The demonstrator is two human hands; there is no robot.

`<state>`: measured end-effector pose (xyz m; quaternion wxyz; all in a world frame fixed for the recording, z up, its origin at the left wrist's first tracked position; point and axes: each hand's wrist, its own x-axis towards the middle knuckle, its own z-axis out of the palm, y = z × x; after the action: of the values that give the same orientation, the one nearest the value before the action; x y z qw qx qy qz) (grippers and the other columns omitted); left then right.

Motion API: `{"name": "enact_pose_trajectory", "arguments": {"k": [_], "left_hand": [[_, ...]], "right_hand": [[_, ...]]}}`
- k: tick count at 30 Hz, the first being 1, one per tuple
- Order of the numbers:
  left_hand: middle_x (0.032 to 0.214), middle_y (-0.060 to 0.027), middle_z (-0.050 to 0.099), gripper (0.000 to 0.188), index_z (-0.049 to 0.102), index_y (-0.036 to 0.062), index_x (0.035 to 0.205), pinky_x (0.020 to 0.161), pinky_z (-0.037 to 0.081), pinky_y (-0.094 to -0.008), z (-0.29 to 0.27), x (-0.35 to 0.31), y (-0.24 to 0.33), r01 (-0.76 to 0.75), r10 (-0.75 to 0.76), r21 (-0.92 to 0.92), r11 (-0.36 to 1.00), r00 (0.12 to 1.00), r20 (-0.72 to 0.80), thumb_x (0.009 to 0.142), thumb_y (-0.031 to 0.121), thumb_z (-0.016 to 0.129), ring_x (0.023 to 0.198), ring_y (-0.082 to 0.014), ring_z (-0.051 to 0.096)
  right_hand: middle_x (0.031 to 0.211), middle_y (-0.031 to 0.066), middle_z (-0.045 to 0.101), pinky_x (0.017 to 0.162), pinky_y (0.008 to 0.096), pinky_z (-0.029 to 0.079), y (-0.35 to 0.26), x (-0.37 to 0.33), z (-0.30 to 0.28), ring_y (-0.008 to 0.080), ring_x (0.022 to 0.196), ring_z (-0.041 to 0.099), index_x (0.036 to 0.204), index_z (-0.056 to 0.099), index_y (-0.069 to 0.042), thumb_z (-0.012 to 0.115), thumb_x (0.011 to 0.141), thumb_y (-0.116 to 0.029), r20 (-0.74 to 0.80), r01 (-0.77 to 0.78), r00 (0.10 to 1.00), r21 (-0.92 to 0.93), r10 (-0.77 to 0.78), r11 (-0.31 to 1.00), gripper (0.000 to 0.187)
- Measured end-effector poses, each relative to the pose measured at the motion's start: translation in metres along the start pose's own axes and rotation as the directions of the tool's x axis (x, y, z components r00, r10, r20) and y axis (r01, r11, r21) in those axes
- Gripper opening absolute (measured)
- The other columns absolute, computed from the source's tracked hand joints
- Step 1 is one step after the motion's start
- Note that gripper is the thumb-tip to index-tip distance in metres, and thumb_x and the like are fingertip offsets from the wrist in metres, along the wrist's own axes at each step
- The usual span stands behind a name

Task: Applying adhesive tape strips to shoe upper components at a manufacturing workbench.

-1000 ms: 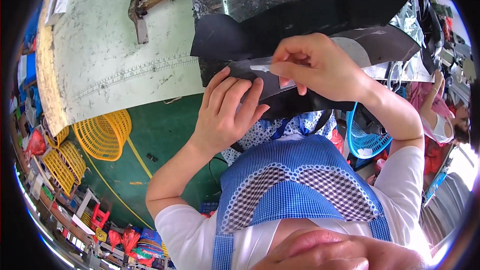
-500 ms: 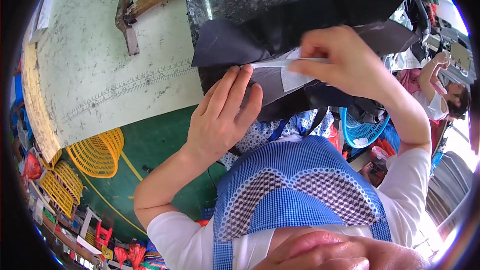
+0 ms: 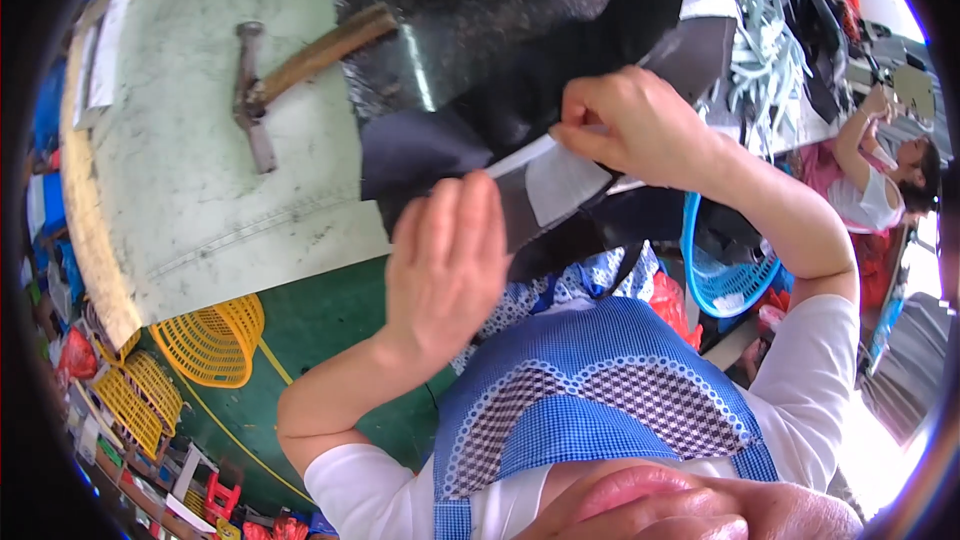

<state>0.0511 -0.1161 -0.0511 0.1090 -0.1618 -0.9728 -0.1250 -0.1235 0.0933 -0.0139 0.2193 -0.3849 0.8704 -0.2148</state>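
Note:
A dark sheet piece (image 3: 420, 145), like leather or coated fabric, lies folded open across the front of a dark stone slab (image 3: 450, 50). Along its fold runs a narrow white strip (image 3: 522, 155). My right hand (image 3: 632, 128) pinches the strip's far right part between thumb and fingers. Fingers stretched out and side by side, my left hand (image 3: 447, 265) rests on the sheet's near edge by the strip's left end. Between the hands, a pale rectangular patch (image 3: 565, 183) sits on the sheet's grey inner face.
A wooden-handled hammer (image 3: 258, 100) lies on the pale worktop (image 3: 190, 180) left of the slab. White strips (image 3: 765, 50) are heaped at the right. Below the table edge are a blue basket (image 3: 715, 270) and yellow baskets (image 3: 215, 340). Another person (image 3: 880, 180) sits far right.
My right hand has come left and now grips the strip low against the sheet. The strip stretched between my hands before. The view has shifted, bringing the heap of white strips into sight.

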Motion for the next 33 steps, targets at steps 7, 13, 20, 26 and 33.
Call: {"name": "enact_pose_trajectory", "arguments": {"k": [7, 13, 20, 26, 33], "left_hand": [[0.131, -0.0273, 0.064, 0.043, 0.070, -0.0110, 0.119, 0.109, 0.052, -0.0437, 0.015, 0.027, 0.038, -0.221, 0.215, 0.265, 0.939, 0.975, 0.050, 0.090, 0.020, 0.060, 0.122, -0.0382, 0.063], [0.111, -0.0203, 0.066, 0.034, 0.071, -0.0048, 0.111, 0.094, 0.057, -0.0389, 0.008, 0.048, 0.030, -0.304, 0.293, 0.258, 0.917, 0.953, 0.081, 0.087, 0.019, 0.063, 0.104, -0.0335, 0.068], [0.113, -0.0189, 0.064, 0.030, 0.071, -0.0039, 0.109, 0.099, 0.058, -0.0434, 0.000, 0.045, 0.022, -0.348, 0.317, 0.270, 0.898, 0.936, 0.153, 0.084, 0.012, 0.065, 0.109, -0.0378, 0.069], [0.122, -0.0164, 0.062, 0.031, 0.071, -0.0028, 0.116, 0.109, 0.053, -0.0442, 0.001, 0.048, 0.020, -0.323, 0.291, 0.260, 0.910, 0.944, 0.153, 0.091, 0.015, 0.065, 0.120, -0.0361, 0.065], [0.140, -0.0190, 0.064, 0.046, 0.067, -0.0054, 0.130, 0.119, 0.044, -0.0441, -0.015, 0.072, 0.042, -0.326, 0.241, 0.267, 0.907, 0.920, 0.308, 0.091, 0.018, 0.059, 0.135, -0.0324, 0.058]], "right_hand": [[0.070, 0.0131, 0.072, 0.064, 0.0449, 0.056, -0.004, 0.001, 0.002, 0.0325, 0.069, 0.074, 0.078, 0.075, -0.008, 0.072, 0.093, -0.057, -0.012, -0.001, 1.000, -0.645, -0.009, 0.764, 0.051], [0.070, 0.0133, 0.073, 0.062, 0.0423, 0.054, 0.002, 0.003, -0.024, 0.0296, 0.065, 0.073, 0.080, 0.075, -0.004, 0.075, 0.093, -0.049, 0.079, -0.021, 0.995, -0.417, 0.060, 0.909, 0.046], [0.079, 0.0144, 0.071, 0.065, 0.0361, 0.051, 0.027, -0.038, -0.019, 0.0195, 0.069, 0.065, 0.097, 0.073, 0.002, 0.074, 0.093, -0.018, 0.016, -0.209, 0.977, 0.305, 0.214, 0.929, 0.020], [0.077, 0.0115, 0.073, 0.066, 0.0350, 0.052, 0.040, -0.039, -0.009, 0.0192, 0.067, 0.068, 0.100, 0.075, 0.002, 0.074, 0.095, -0.020, -0.073, -0.125, 0.983, 0.403, 0.168, 0.907, 0.023], [0.073, 0.0143, 0.072, 0.061, 0.0422, 0.057, 0.033, -0.017, -0.012, 0.0294, 0.063, 0.072, 0.091, 0.073, -0.002, 0.076, 0.092, -0.028, -0.055, -0.179, 0.979, 0.210, 0.194, 0.961, 0.026]]}}
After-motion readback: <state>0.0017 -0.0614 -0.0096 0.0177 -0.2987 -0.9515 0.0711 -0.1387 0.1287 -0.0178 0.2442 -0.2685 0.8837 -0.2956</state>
